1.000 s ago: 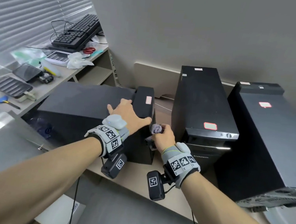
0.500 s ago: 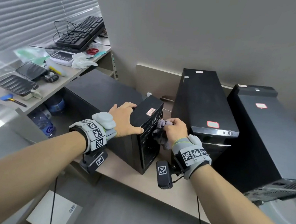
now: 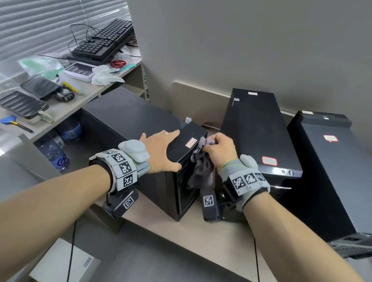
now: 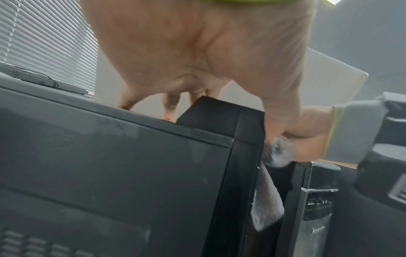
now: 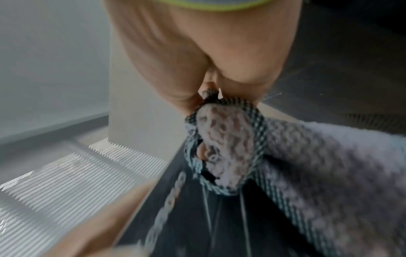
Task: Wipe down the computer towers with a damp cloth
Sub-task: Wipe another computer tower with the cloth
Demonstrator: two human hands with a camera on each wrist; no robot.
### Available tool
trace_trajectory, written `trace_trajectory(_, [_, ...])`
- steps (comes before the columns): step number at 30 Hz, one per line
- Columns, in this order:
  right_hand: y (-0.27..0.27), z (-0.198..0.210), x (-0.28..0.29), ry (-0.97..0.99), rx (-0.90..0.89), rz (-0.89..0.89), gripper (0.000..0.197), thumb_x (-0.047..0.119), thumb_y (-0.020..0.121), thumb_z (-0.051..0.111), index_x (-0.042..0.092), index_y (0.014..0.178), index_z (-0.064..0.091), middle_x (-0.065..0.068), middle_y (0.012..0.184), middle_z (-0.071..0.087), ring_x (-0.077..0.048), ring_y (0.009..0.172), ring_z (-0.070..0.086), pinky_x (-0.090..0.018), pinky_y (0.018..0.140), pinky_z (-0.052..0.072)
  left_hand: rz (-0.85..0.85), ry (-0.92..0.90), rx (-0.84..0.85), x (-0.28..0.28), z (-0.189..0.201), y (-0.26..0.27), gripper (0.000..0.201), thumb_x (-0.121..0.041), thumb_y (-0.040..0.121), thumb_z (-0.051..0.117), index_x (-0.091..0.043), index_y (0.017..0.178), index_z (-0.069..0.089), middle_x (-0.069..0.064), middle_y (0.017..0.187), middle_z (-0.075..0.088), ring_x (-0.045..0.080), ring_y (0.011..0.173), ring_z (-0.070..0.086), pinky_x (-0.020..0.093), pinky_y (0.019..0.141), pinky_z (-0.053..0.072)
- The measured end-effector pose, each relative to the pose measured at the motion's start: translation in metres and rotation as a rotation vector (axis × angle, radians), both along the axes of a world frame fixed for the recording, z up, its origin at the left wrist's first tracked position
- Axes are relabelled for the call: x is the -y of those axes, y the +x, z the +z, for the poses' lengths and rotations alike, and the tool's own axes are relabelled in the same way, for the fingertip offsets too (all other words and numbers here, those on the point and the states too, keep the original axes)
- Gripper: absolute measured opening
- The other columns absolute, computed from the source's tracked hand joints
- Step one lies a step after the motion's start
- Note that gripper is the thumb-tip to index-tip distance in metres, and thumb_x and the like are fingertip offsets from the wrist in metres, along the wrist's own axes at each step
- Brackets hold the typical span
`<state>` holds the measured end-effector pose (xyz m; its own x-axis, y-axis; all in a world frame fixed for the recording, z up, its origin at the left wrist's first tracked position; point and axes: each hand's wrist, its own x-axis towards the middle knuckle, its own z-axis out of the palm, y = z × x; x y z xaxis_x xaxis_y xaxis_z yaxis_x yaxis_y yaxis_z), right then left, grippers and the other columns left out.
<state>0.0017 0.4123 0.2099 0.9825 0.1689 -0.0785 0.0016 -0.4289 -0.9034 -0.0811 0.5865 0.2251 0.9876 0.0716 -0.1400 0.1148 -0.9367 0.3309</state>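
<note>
Pressing left hand (image 3: 161, 148), fingers spread flat, on the leftmost tower (image 3: 135, 135) at frame centre; bunching the grey cloth (image 3: 202, 165) in right hand (image 3: 219, 150) against its front panel

You have three computer towers (image 3: 148, 141) (image 3: 257, 130) (image 3: 342, 171), one cloth (image 3: 202, 165), two keyboards (image 3: 93, 48) (image 3: 117, 30), two hands (image 3: 161, 152) (image 3: 222, 148), one pair of scissors (image 3: 118, 63).

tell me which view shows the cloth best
The head view: the whole grey cloth shows, bunched in the right hand against the front of the left tower. The right wrist view shows its weave close up but blurred; the left wrist view shows only a hanging corner.
</note>
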Motion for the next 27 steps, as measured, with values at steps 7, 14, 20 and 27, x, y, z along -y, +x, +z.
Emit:
trace_trajectory(7, [-0.022, 0.004, -0.011, 0.036, 0.028, 0.091, 0.016, 0.001, 0.076, 0.065, 0.013, 0.073, 0.054, 0.004, 0.072, 0.056, -0.013, 0.072, 0.050, -0.025, 0.067, 0.038, -0.040, -0.008, 0.002, -0.021, 0.001, -0.008, 0.107, -0.061, 0.061, 0.059, -0.030, 0.153, 0.013, -0.002, 0.156, 0.029, 0.015, 0.147, 0.016, 0.056, 0.117, 0.008])
trace_trajectory(14, [0.003, 0.023, -0.014, -0.042, 0.222, 0.037, 0.011, 0.010, 0.078, 0.066, 0.019, 0.083, 0.070, 0.002, 0.082, 0.068, -0.017, 0.083, 0.061, -0.026, 0.076, 0.048, 0.007, -0.044, 0.024, -0.030, 0.003, -0.018, 0.105, -0.059, 0.060, 0.056, -0.034, 0.152, 0.014, -0.004, 0.158, 0.025, 0.011, 0.146, 0.019, 0.050, 0.118, 0.008])
trace_trajectory(20, [-0.033, 0.019, -0.031, -0.329, 0.517, 0.375, 0.025, 0.009, 0.090, 0.052, 0.017, 0.100, 0.074, -0.003, 0.101, 0.055, -0.017, 0.094, 0.054, -0.025, 0.077, 0.039, 0.036, -0.051, 0.045, -0.028, -0.001, -0.022, 0.097, -0.047, 0.075, 0.071, -0.029, 0.153, 0.016, -0.004, 0.159, 0.022, 0.014, 0.145, 0.023, 0.049, 0.118, 0.006])
trace_trajectory(27, [-0.036, 0.002, -0.027, -0.403, 0.525, 0.394, 0.034, 0.014, 0.091, 0.043, 0.029, 0.112, 0.066, 0.001, 0.107, 0.051, -0.010, 0.090, 0.050, -0.031, 0.083, 0.049, 0.046, -0.049, 0.069, -0.018, 0.003, -0.022, 0.096, -0.050, 0.070, 0.063, -0.025, 0.153, 0.019, -0.005, 0.157, 0.026, 0.017, 0.141, 0.030, 0.049, 0.118, 0.007])
